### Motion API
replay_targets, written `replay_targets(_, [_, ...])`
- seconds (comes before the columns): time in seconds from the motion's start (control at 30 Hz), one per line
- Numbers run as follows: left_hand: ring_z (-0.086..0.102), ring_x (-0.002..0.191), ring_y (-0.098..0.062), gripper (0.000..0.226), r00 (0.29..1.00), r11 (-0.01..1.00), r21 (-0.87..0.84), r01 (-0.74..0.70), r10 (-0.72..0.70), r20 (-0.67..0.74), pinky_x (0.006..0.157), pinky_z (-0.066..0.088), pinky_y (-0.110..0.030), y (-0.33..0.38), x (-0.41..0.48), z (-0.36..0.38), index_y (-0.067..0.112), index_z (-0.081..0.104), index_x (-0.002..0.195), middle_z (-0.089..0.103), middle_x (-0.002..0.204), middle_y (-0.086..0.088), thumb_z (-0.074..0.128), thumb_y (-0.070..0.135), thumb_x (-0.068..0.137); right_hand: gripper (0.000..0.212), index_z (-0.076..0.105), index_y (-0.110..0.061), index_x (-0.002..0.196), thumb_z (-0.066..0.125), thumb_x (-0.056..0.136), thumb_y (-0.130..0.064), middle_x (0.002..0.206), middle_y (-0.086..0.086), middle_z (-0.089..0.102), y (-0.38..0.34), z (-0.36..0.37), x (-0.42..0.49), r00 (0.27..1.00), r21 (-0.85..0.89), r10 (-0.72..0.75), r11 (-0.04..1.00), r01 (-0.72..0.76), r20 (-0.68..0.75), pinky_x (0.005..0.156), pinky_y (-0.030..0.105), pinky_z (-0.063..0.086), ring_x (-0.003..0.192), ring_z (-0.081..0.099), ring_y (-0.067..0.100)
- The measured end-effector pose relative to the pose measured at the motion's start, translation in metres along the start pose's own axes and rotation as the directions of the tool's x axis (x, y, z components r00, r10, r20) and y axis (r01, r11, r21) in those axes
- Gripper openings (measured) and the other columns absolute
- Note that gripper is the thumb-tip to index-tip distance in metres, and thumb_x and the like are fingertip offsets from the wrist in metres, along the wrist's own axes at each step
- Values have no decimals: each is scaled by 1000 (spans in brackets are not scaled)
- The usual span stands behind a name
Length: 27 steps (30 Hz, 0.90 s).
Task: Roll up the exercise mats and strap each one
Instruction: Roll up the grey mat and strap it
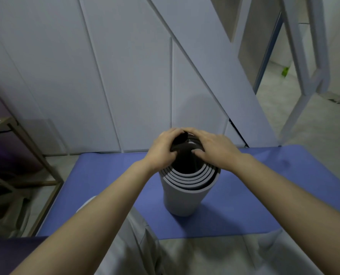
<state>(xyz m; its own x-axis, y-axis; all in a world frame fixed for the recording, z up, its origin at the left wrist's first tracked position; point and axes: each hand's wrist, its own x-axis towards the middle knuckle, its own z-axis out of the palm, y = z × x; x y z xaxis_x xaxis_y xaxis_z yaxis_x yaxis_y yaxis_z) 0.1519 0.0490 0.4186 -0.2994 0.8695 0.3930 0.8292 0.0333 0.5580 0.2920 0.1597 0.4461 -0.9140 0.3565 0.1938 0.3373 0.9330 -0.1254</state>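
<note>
Underfoot, a blue mat [244, 195] is laid flat on a pale tiled floor [313, 120], its far edge close to a white panelled wall [85, 76]. A grey rolled mat [185, 199] is stood upright on the blue mat, with its coiled end facing up. The left hand [163, 149] is curled round a dark strap [180, 140] at the roll's top rim. The right hand [214, 149] is bent over the same rim, with the thumb inside the opening. A wooden shelf frame [22, 135] is noted at the left, and a white frame [304, 56] at the right by a doorway. Much of the roll's top is hidden by both hands.
</note>
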Motion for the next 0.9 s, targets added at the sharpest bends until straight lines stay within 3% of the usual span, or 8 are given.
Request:
replay_targets(0.23, [54,108,-29,52,1000,1000,-23,0,0,10,92,42,-35,0,-1,-2,3,57,121,59,115,-13,56,-13,71,38,40,-36,134,45,96,-38,127,-8,57,1,9,0,989,36,4,999,2,-146,81,37,49,105,60,25])
replay_targets(0.4, [56,107,-26,51,1000,996,-81,24,-24,5,92,43,-31,-6,2,-2,6,59,116,61,112,-9,56,-14,69,31,48,-27,123,49,94,-39,121,-4,52,0,10,5,979,35,45,999,-38,-197,72,35,44,95,60,30])
replay_targets(0.5, [57,100,-26,45,999,996,-85,10,-7,32,86,45,-33,-3,2,-2,7,60,111,62,106,-9,53,-6,69,21,56,-18,107,54,93,-34,119,-2,50,2,6,6,959,51,-1,999,16,-284,63,33,42,87,60,28])
replay_targets(0.57, [57,99,-27,46,999,996,-94,2,2,36,85,46,-37,-2,1,-3,6,61,109,62,104,-10,49,2,65,16,57,-11,97,55,92,-26,114,3,53,3,5,5,938,94,-78,989,116,-337,63,37,46,92,57,27])
replay_targets(0.67, [57,103,-28,48,1000,990,-138,18,-16,20,90,46,-41,-5,2,-5,5,60,109,63,107,-12,46,2,63,20,55,-5,90,49,91,-24,93,4,55,0,3,5,930,202,-184,945,255,-317,71,34,45,86,52,21])
replay_targets(0.77, [57,105,-28,49,999,986,-166,27,-21,41,92,46,-44,-7,1,-7,5,60,110,63,109,-13,46,4,63,20,54,-6,87,47,91,-24,77,-3,51,-2,0,8,943,331,-163,908,259,-291,64,28,38,69,46,15])
replay_targets(0.83, [57,105,-27,50,998,986,-163,26,-17,57,92,46,-45,-10,-1,-9,4,60,111,63,109,-11,47,3,63,23,55,-8,82,47,91,-29,69,-5,50,3,-3,8,941,314,-159,915,254,-298,58,29,35,61,45,16])
replay_targets(0.9, [57,108,-25,52,998,984,-177,21,-11,56,94,45,-43,-16,-4,-12,5,61,112,63,111,-6,47,2,62,35,54,-13,72,43,91,-40,57,-9,42,15,-8,7,936,173,-155,961,218,-315,50,29,29,53,40,16])
